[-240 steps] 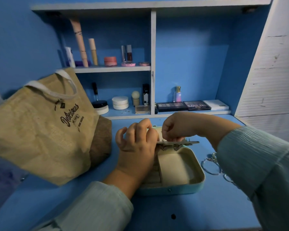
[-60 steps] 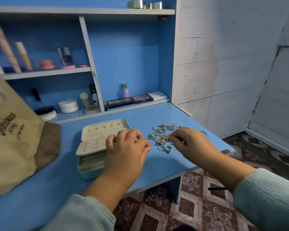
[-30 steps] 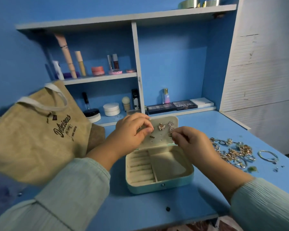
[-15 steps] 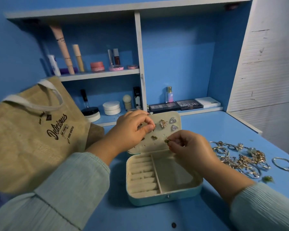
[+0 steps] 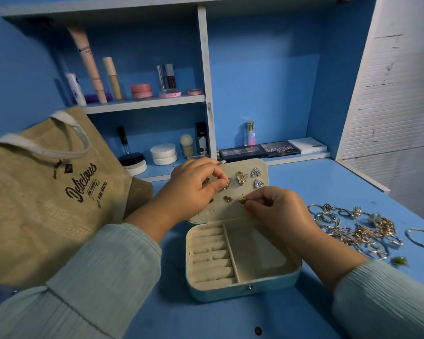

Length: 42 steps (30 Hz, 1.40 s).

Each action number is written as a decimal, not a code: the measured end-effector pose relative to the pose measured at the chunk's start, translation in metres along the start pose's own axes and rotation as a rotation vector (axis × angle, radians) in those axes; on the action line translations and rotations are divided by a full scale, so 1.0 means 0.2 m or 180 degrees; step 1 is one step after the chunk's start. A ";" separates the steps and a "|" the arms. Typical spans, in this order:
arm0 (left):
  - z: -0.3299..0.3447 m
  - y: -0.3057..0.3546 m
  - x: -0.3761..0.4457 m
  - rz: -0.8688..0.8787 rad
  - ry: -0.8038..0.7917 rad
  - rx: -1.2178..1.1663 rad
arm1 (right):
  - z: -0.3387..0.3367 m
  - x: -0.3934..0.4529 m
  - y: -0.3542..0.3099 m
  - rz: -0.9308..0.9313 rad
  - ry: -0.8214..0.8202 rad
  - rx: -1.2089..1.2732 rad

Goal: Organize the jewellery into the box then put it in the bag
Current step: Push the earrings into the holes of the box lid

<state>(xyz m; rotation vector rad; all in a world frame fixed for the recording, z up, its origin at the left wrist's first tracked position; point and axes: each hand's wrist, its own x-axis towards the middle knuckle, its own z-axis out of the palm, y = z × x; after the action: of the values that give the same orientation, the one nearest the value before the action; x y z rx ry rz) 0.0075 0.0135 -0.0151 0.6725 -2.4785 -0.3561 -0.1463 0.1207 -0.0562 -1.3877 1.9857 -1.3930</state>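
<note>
A pale teal jewellery box (image 5: 242, 287) sits open near the front edge of the blue counter (image 5: 206, 319), its cream-lined lid (image 5: 230, 209) tilted up toward the shelves. Pinned to the lid are a butterfly earring (image 5: 241, 178) and two triangular rhinestone earrings (image 5: 257, 177), with a small gold stud (image 5: 228, 198) lower down. The left hand (image 5: 194, 189) pinches a small gold earring (image 5: 227, 185) against the lid between thumb and fingertips. The right hand (image 5: 279, 211) pinches a tiny green-toned earring (image 5: 242, 201) at the lid's lower part, fingers curled tight around it. The box's ring rolls and its open compartment hold nothing visible.

Toward the counter's right edge lies a tangled pile of jewellery (image 5: 357, 228), gold and silver hoops and chains, with a silver bangle (image 5: 421, 237) just beside it and a small green piece (image 5: 399, 261) nearby.

At the left edge leans a jute bag (image 5: 47, 204) printed "Delicious", with smaller lettering too fine to read surely. On the lower shelf (image 5: 301, 156) behind, an eyeshadow palette (image 5: 279, 149) reads "MATTE", and a small perfume bottle (image 5: 250, 134) bears "SB".
</note>
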 end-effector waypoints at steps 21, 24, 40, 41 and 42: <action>-0.01 0.03 -0.02 0.0007 -0.0048 0.0053 | 0.01 0.03 -0.03 0.0322 0.0337 -0.0435; -0.01 0.03 -0.03 0.0021 0.0013 -0.0024 | 0.01 0.03 -0.03 0.0423 0.0514 -0.0361; -0.15 0.12 0.03 -0.1245 0.0098 -0.1511 | 0.02 0.01 0.00 0.0354 0.0303 -0.0153; -0.17 0.12 0.05 -0.1332 -0.0018 -0.1419 | 0.01 0.00 0.01 0.0317 0.0306 -0.0149; -0.18 0.12 0.08 -0.1378 -0.0169 -0.1283 | 0.00 0.00 0.02 0.0246 0.0294 -0.0178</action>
<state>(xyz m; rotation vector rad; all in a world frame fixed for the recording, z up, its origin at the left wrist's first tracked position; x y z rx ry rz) 0.0076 0.0211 0.0297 1.0249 -2.1912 -1.0135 -0.1470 0.1208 -0.0593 -1.2766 2.1284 -1.4007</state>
